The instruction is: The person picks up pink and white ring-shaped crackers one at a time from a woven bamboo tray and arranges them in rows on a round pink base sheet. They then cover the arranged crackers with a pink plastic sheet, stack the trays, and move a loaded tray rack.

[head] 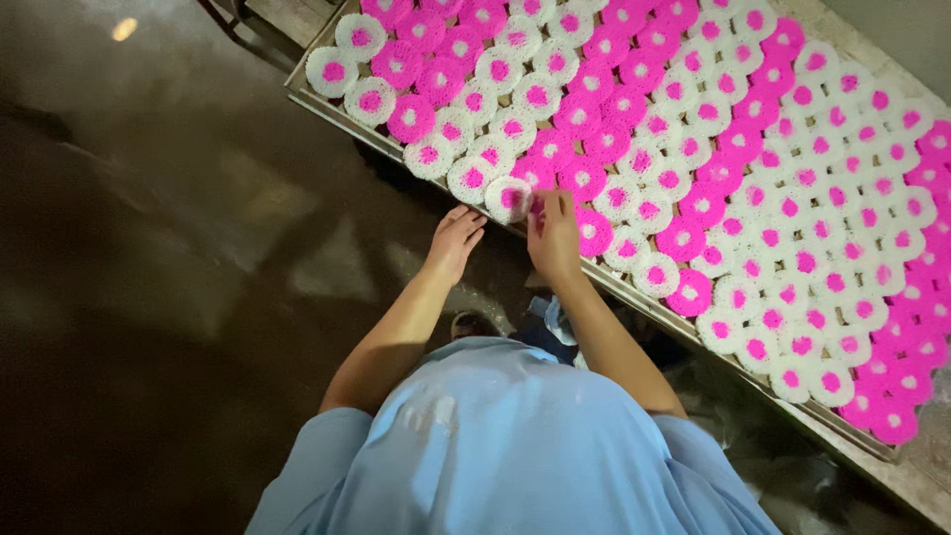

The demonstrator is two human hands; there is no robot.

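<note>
Two hands at near edge of tray [327, 104] | L hand [456, 241] fingers loosely spread, holds nothing, just below rim | R hand [553, 236] fingertips pinched on pink-centred white disc [509, 197], front row | step, prob: seating disc; next needs light square press | beyond: rows of lacy round pink & white discs [753, 168], overlapping

Your right hand [553, 236] is pinching at a round white disc with a pink centre [509, 197], lying flat right on the near edge of the long tray [327, 107]. It's lacy-looking and slightly overlaps the neighbouring discs in its diagonal row. Your left hand [455, 241] hovers just off that same near edge, fingers loosely curled, close beside the disc but not touching it.
</note>
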